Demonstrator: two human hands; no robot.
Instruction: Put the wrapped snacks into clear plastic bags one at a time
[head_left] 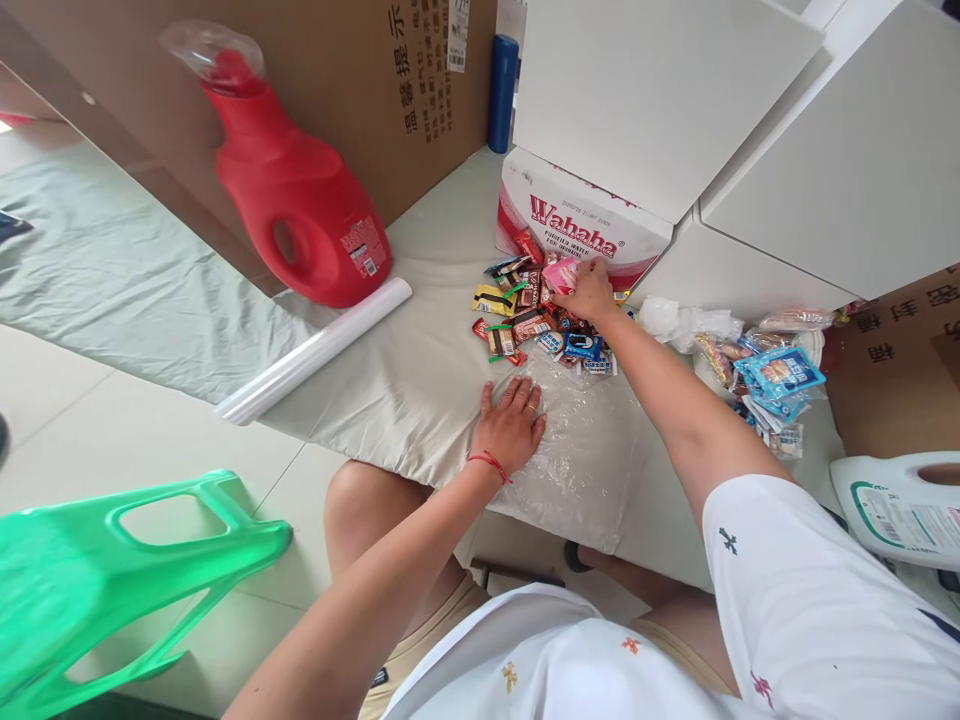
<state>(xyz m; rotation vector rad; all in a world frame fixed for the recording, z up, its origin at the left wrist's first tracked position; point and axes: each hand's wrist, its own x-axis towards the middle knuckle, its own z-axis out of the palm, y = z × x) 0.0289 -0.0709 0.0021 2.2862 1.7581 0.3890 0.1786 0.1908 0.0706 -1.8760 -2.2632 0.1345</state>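
Note:
My left hand (512,424) lies flat with fingers stretched out on the edge of a clear plastic sheet (581,450) spread over a pale cloth. My right hand (589,290) reaches forward into a pile of small wrapped snacks (536,320) and pinches a pink packet (561,275) at the far side of the pile, close to the Wahaha carton (581,225). A red string bracelet circles my left wrist.
A red detergent jug (296,200) and a roll of clear film (315,352) lie to the left. White cabinets (750,130) stand behind. More bagged snacks (776,380) lie at the right, a white jug (900,510) nearer. A green plastic stool (112,570) is lower left.

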